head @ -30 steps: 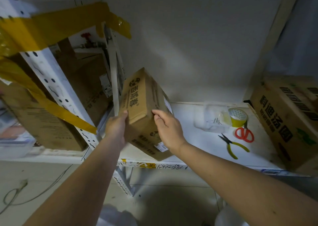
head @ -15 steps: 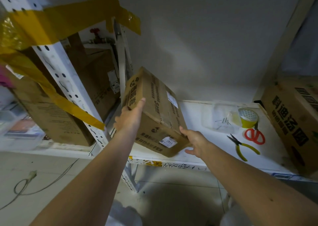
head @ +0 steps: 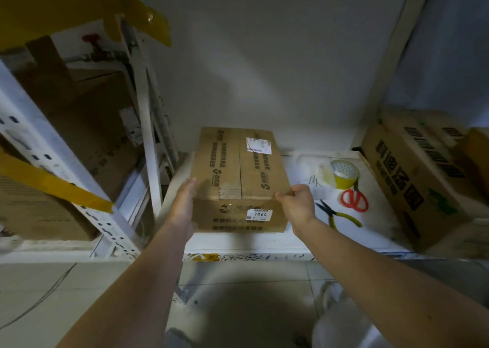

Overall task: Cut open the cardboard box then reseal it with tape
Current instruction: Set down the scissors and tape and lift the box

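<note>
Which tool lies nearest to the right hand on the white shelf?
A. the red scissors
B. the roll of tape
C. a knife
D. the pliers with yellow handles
D: the pliers with yellow handles lie just to the right of the right hand, which grips the corner of the cardboard box; the red scissors and the roll of tape lie farther away, and no knife shows.

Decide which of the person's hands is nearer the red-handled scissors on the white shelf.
Right. The right hand grips the brown cardboard box's right corner, just left of the red-handled scissors; the left hand rests on the box's far side.
</note>
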Motion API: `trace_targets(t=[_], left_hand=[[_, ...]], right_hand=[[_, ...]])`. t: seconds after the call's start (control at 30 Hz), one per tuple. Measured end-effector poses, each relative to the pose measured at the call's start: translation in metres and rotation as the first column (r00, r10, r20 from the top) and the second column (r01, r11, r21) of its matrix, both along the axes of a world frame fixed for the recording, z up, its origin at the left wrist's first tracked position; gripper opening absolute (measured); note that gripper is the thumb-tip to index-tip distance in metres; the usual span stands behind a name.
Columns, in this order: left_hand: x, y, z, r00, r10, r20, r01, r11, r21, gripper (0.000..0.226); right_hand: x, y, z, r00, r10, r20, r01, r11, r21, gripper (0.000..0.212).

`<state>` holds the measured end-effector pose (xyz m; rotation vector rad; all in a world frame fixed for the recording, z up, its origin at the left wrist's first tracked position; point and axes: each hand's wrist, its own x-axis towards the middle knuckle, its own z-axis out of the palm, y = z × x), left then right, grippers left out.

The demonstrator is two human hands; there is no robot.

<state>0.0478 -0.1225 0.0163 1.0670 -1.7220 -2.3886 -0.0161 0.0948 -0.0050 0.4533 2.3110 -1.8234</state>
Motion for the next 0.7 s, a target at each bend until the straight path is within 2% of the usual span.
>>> trace_targets(t=[0.13, 0.2, 0.4, 0.7], left_hand=[[-0.006, 0.002, -0.020, 0.998, 0.067, 0.015, -0.064, 0.985, -0.158, 0.039], [-0.008, 0.005, -0.026, 0.996, 0.090, 0.011, -0.085, 0.971, -0.223, 0.037], [-0.024, 0.013, -0.029, 0.999, 0.036, -0.032, -0.043, 0.968, -0.248, 0.038], [-0.042, 0.020, -0.036, 1.000, 0.009, -0.025, -0.016, 0.959, -0.282, 0.022]], right_hand=[[0.003, -0.008, -0.002, 0.999, -0.016, 0.034, 0.015, 0.999, 0.034, 0.020], [0.006, -0.014, -0.009, 0.999, -0.035, 0.034, 0.032, 0.997, 0.072, 0.028], [0.014, -0.017, -0.001, 0.993, -0.117, 0.019, 0.109, 0.961, 0.253, 0.035], [0.003, -0.011, -0.004, 0.999, 0.016, -0.029, -0.003, 0.923, 0.385, 0.037]])
